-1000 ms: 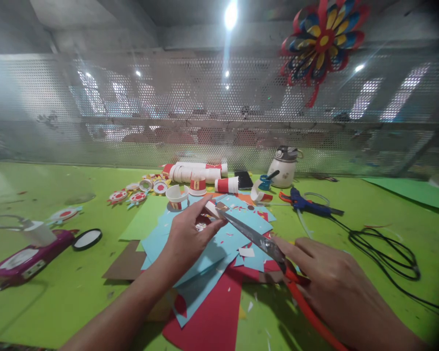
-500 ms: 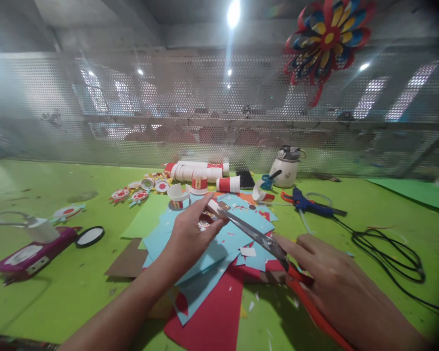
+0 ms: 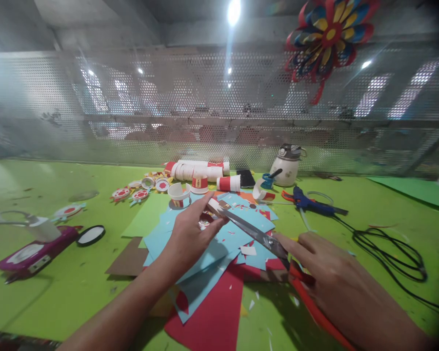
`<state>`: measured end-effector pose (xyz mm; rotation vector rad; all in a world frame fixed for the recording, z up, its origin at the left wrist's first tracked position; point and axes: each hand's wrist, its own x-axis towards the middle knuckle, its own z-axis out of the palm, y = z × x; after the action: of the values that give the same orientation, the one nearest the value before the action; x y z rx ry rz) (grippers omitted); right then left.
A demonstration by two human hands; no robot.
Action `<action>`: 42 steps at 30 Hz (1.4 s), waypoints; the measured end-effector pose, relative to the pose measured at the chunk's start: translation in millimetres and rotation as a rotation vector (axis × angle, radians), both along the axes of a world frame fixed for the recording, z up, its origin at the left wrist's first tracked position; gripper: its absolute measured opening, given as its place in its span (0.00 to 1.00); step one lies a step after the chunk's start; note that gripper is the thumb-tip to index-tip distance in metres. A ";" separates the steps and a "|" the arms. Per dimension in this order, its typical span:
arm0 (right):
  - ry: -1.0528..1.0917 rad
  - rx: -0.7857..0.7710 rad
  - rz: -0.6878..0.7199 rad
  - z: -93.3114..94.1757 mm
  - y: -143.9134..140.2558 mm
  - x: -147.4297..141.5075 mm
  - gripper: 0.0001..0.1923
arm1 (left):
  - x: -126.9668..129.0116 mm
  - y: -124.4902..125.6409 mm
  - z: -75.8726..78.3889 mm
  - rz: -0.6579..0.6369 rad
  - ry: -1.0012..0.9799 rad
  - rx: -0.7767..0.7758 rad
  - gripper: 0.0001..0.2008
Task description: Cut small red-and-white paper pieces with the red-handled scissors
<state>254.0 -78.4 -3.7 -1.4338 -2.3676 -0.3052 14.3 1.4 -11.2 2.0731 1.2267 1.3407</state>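
Note:
My left hand (image 3: 190,231) pinches a small white paper piece (image 3: 214,207) above a heap of blue paper sheets (image 3: 223,234). My right hand (image 3: 336,278) grips red-handled scissors (image 3: 258,234), and the blade tips meet the paper piece at my left fingertips. Red paper (image 3: 212,319) lies under the blue sheets near me. White paper scraps (image 3: 247,250) are scattered on the pile.
On the green table (image 3: 58,287): cut red-and-white paper cups (image 3: 199,184), round cup-base pieces (image 3: 139,195), a blue glue gun (image 3: 309,204) with black cord (image 3: 391,253), a white bottle (image 3: 286,166), a magenta tool (image 3: 32,251), brown card (image 3: 128,261). A perforated metal screen (image 3: 131,107) stands behind, with a paper pinwheel (image 3: 329,34).
Hands and scissors hold nearly the same pose; the view has shifted slightly, and the scissors have edged a little further along the paper piece.

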 end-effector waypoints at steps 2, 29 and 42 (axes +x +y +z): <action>-0.006 -0.007 0.001 -0.4 0.5 0.8 0.16 | -0.5 0.2 -0.8 -0.002 0.026 0.015 0.26; 0.045 -0.016 0.035 3.1 -4.2 -0.1 0.19 | 2.5 -3.0 -0.9 -0.035 -0.028 0.003 0.25; 0.016 0.081 0.077 4.7 -3.1 -3.2 0.19 | 3.5 -4.8 -0.3 -0.047 -0.087 -0.007 0.25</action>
<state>250.7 -81.6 1.0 -1.3012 -2.3631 -0.3636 17.8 -3.4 -11.5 2.0043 1.1377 1.3880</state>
